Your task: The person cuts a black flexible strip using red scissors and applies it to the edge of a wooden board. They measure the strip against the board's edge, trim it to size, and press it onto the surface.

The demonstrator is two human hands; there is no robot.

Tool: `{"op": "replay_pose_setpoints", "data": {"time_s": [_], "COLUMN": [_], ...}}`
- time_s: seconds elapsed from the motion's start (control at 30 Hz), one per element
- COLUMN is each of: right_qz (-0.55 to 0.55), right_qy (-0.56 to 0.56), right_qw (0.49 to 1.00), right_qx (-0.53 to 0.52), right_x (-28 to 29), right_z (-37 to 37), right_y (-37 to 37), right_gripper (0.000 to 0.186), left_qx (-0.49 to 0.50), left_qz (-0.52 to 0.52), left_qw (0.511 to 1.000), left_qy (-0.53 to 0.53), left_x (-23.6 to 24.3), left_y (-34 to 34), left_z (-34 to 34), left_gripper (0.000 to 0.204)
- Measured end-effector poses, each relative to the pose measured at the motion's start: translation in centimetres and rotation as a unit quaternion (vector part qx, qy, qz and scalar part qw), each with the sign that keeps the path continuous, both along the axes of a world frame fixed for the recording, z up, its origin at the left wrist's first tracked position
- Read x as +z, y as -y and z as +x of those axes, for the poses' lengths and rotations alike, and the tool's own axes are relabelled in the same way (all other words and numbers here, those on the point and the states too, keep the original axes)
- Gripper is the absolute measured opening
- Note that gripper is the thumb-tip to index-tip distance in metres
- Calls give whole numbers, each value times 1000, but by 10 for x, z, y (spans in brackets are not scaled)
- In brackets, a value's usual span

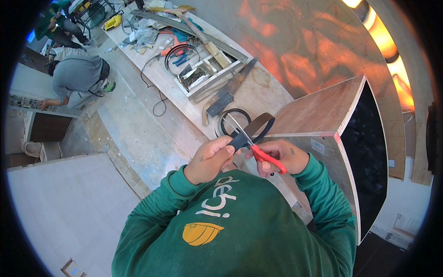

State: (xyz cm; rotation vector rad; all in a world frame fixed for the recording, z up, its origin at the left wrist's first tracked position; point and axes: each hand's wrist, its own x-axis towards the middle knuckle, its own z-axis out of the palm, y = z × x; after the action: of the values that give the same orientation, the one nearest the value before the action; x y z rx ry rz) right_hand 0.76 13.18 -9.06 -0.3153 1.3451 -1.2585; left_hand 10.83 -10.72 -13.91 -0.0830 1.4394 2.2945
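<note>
My left hand (207,159) pinches a flat dark strip (260,122), perhaps edge banding, which bends back in a loop beyond my fingers. Red-handled scissors (271,159) are gripped in my right hand (290,156). Their blades are parted and cross the strip close to my left fingertips; whether they have cut into it I cannot tell. Just past the blades, a dark coil (247,112) lies on the workbench (267,83). Beside that coil rests a dark rectangular block (220,103).
A handsaw (242,78), a wooden tray (217,76) of odds and ends, pliers (180,60) and a cable crowd the bench. To the right stands a plywood box (318,108). A white panel (74,198) is at left. A co-worker in grey (78,76) bends over further off.
</note>
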Motion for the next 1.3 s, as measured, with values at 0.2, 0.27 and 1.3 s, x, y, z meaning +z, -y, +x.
{"op": "replay_pose_setpoints", "data": {"time_s": [0.2, 0.27, 1.3], "right_qz": [7, 7, 18], "right_qy": [-15, -15, 9], "right_qw": [1000, 1000, 996], "right_qx": [-12, -7, -85], "right_x": [2, 3, 5], "right_z": [3, 3, 16], "right_y": [4, 5, -5], "right_gripper": [55, 54, 41], "left_qx": [4, -1, -32], "left_qz": [-28, -37, -38], "left_qw": [999, 999, 998], "left_qy": [-19, -22, -41], "left_x": [-1, 0, 0], "left_y": [1, 3, -1], "left_z": [1, 0, -11], "left_gripper": [19, 19, 20]}}
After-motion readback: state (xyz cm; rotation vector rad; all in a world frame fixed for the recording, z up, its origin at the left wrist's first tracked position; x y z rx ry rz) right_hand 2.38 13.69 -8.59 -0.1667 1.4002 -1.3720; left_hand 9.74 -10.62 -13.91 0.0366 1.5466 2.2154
